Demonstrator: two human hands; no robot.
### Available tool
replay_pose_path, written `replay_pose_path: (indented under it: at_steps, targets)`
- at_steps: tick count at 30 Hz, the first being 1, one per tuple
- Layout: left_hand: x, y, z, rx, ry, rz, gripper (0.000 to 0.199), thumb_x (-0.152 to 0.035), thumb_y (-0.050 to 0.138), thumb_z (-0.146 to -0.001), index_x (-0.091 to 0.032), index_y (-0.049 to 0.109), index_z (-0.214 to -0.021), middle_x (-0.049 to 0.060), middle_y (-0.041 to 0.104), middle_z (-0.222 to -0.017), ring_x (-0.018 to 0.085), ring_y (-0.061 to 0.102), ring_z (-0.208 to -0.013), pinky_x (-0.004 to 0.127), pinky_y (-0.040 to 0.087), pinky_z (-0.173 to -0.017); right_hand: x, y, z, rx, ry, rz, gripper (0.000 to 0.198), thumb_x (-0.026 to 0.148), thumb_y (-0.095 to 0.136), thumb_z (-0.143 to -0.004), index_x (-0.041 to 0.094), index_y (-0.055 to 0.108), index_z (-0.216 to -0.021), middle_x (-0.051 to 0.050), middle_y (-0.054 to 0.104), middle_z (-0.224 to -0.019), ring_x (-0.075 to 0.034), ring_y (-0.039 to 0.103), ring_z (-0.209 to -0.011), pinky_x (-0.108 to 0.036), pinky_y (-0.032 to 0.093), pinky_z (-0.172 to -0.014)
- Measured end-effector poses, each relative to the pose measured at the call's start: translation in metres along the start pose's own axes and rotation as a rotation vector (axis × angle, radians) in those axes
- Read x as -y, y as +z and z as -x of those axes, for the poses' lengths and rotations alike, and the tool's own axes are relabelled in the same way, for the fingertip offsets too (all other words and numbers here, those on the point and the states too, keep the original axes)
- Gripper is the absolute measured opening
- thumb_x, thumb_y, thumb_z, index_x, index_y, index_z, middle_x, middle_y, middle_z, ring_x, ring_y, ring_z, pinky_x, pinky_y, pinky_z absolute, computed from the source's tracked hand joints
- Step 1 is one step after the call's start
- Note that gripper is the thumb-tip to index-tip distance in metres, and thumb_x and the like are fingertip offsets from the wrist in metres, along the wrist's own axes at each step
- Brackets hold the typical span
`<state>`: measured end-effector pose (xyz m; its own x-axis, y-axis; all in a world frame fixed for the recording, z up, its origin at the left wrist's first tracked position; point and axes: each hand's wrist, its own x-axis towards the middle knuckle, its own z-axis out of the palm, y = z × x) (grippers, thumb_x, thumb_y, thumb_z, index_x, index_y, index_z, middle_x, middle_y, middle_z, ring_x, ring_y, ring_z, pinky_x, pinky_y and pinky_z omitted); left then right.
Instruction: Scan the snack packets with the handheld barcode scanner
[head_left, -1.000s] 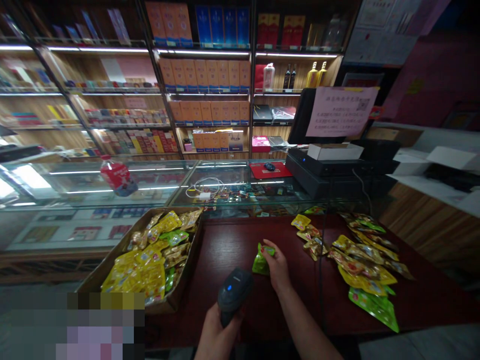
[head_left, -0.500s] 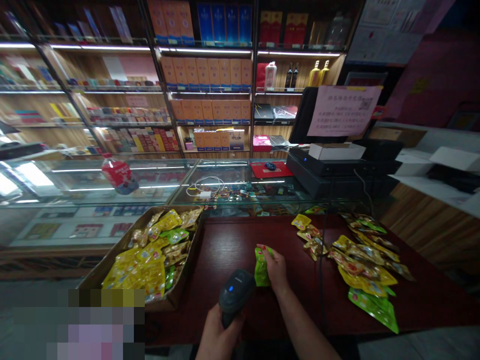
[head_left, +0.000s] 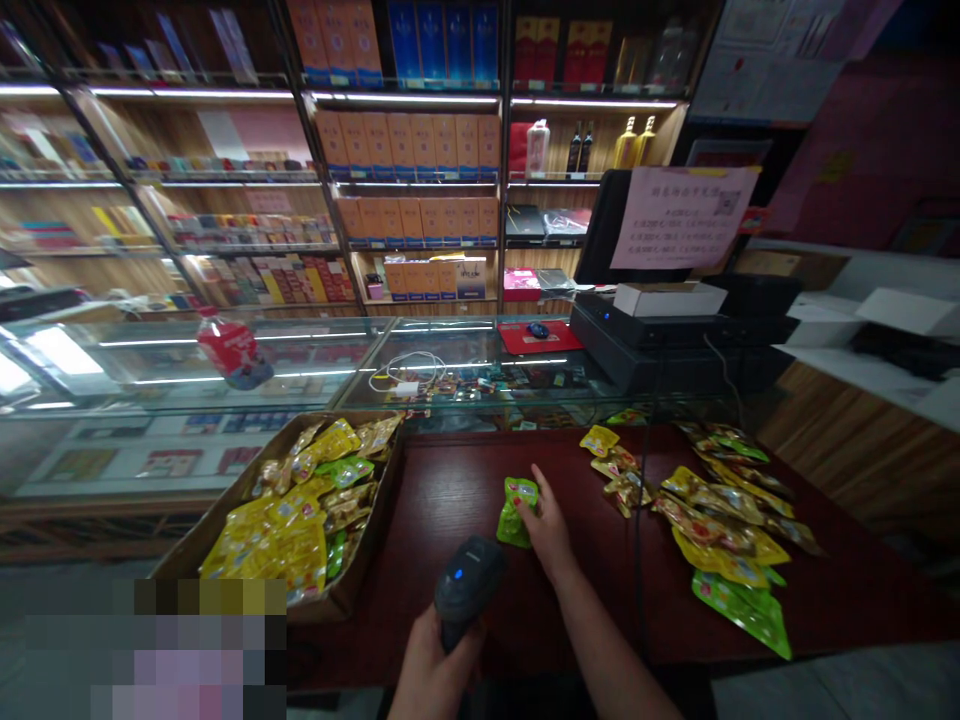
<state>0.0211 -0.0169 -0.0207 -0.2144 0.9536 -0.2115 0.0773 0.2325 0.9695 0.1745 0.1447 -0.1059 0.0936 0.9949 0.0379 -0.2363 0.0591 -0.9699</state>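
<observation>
My left hand (head_left: 442, 650) is wrapped around the handle of a black barcode scanner (head_left: 469, 578) with a blue light on top, its head turned toward the green packet. My right hand (head_left: 546, 525) is at a small green snack packet (head_left: 510, 520) over the dark red table. The thumb lies on the packet's face and the index finger stretches up past its edge; the other fingers are mostly hidden. To the right lie loose yellow and gold snack packets (head_left: 720, 515), with a green packet (head_left: 742, 608) at the near end.
An open cardboard box (head_left: 382, 505) of similar packets stands at the left. A black cable (head_left: 640, 560) hangs in front of the table. Behind are a glass counter (head_left: 330, 350), a red-labelled bottle (head_left: 229, 350) and a monitor (head_left: 604, 230) with a paper sign.
The green packet has turned in my right hand, showing more of its face. My index finger has straightened upward and the thumb now crosses the packet. The scanner stays nearly in place.
</observation>
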Motion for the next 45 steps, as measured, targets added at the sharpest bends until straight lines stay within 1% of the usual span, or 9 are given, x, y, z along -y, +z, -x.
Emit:
replay_pose_path:
  at_steps: [5, 9, 11, 15, 17, 22, 28, 35, 45]
  targets:
    - [-0.006, -0.002, 0.002, -0.032, 0.043, -0.011, 0.026, -0.04, 0.068, -0.071, -0.019, 0.055, -0.063, -0.006, 0.048, -0.044, 0.01, 0.043, -0.042, 0.021, 0.033, -0.044, -0.01, 0.002, 0.0, 0.083, -0.016, -0.044, 0.087, 0.03, 0.074, -0.075, 0.024, 0.035, -0.153, -0.006, 0.072, -0.124, -0.021, 0.071, -0.101, -0.032, 0.058, -0.085]
    - [-0.014, -0.005, 0.003, -0.025, 0.058, -0.039, 0.025, -0.039, 0.066, -0.072, -0.018, 0.056, -0.065, -0.006, 0.048, -0.043, 0.011, 0.044, -0.041, 0.021, 0.034, -0.044, -0.01, 0.004, 0.001, 0.119, -0.04, -0.084, 0.091, 0.025, 0.075, -0.074, 0.026, 0.031, -0.154, -0.005, 0.072, -0.121, -0.02, 0.071, -0.096, -0.031, 0.058, -0.083]
    - [-0.017, -0.005, 0.003, -0.019, 0.064, -0.047, 0.024, -0.039, 0.067, -0.071, -0.018, 0.057, -0.066, -0.005, 0.05, -0.044, 0.011, 0.045, -0.041, 0.021, 0.034, -0.043, -0.009, 0.006, 0.002, 0.13, -0.065, -0.087, 0.092, 0.026, 0.075, -0.075, 0.025, 0.03, -0.154, -0.006, 0.074, -0.118, -0.021, 0.071, -0.094, -0.032, 0.057, -0.083]
    - [-0.021, -0.005, 0.006, -0.066, 0.104, -0.05, 0.026, -0.04, 0.067, -0.074, -0.017, 0.058, -0.065, -0.004, 0.052, -0.046, 0.012, 0.047, -0.043, 0.021, 0.037, -0.045, -0.009, 0.009, 0.004, 0.163, -0.131, -0.072, 0.091, 0.026, 0.074, -0.078, 0.022, 0.026, -0.155, -0.009, 0.074, -0.117, -0.023, 0.07, -0.097, -0.039, 0.053, -0.092]
    - [-0.021, -0.005, 0.005, -0.064, 0.106, -0.056, 0.027, -0.04, 0.067, -0.074, -0.017, 0.058, -0.064, -0.004, 0.053, -0.046, 0.012, 0.048, -0.044, 0.021, 0.038, -0.045, -0.009, 0.01, 0.005, 0.176, -0.139, -0.07, 0.089, 0.025, 0.072, -0.079, 0.022, 0.025, -0.155, -0.009, 0.074, -0.117, -0.023, 0.07, -0.096, -0.041, 0.052, -0.092]
    - [-0.018, -0.01, -0.003, -0.038, 0.107, -0.075, 0.027, -0.04, 0.068, -0.073, -0.017, 0.058, -0.064, -0.003, 0.054, -0.047, 0.013, 0.049, -0.045, 0.022, 0.039, -0.046, -0.005, 0.01, 0.008, 0.213, -0.132, -0.052, 0.09, 0.024, 0.071, -0.079, 0.023, 0.022, -0.155, -0.008, 0.075, -0.11, -0.022, 0.069, -0.086, -0.04, 0.053, -0.086]
    - [-0.007, -0.006, -0.012, 0.002, 0.035, -0.066, 0.029, -0.045, 0.066, -0.074, -0.018, 0.057, -0.066, -0.004, 0.051, -0.042, 0.013, 0.045, -0.038, 0.023, 0.036, -0.04, -0.003, 0.012, 0.009, 0.212, -0.143, -0.062, 0.088, 0.022, 0.07, -0.079, 0.023, 0.024, -0.154, -0.009, 0.074, -0.116, -0.023, 0.069, -0.095, -0.043, 0.052, -0.09]
    - [-0.002, -0.001, -0.016, 0.003, 0.05, -0.048, 0.031, -0.047, 0.066, -0.074, -0.018, 0.057, -0.068, -0.004, 0.053, -0.043, 0.013, 0.047, -0.039, 0.022, 0.035, -0.04, -0.002, 0.013, 0.009, 0.22, -0.148, -0.05, 0.088, 0.022, 0.072, -0.078, 0.022, 0.027, -0.153, -0.009, 0.075, -0.115, -0.024, 0.07, -0.096, -0.046, 0.051, -0.095]
    - [0.001, 0.001, -0.019, 0.018, 0.041, -0.063, 0.03, -0.046, 0.064, -0.078, -0.018, 0.058, -0.07, -0.004, 0.053, -0.042, 0.012, 0.047, -0.037, 0.021, 0.034, -0.039, -0.003, 0.012, 0.007, 0.224, -0.116, -0.058, 0.088, 0.021, 0.071, -0.077, 0.023, 0.027, -0.153, -0.008, 0.073, -0.118, -0.022, 0.07, -0.095, -0.042, 0.053, -0.092]
